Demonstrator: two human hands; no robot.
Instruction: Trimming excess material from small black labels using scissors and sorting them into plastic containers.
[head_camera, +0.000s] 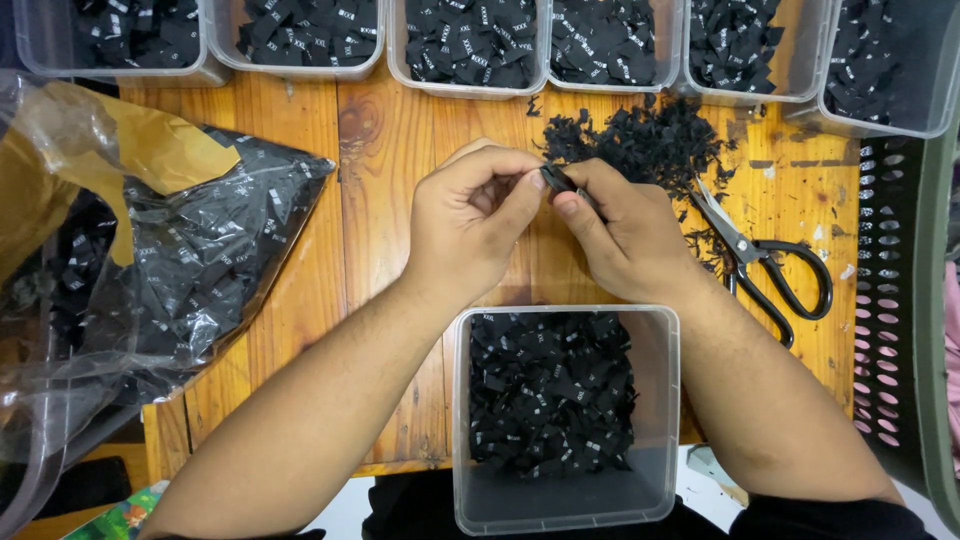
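Observation:
My left hand (472, 225) and my right hand (625, 235) meet above the wooden table (380, 160), both pinching one small black fabric label (556, 178) between thumbs and fingertips. Directly below them stands a clear plastic tub (665, 400) filled with black labels bearing small white marks. Just beyond my right hand lies a loose heap of black label scraps (640, 140).
Black-handled scissors (770, 265) lie to the right of my right hand. A row of clear tubs (470, 45) with black labels lines the far edge. A clear plastic bag (150, 260) of labels sprawls at the left. A perforated crate (885, 300) stands at the right.

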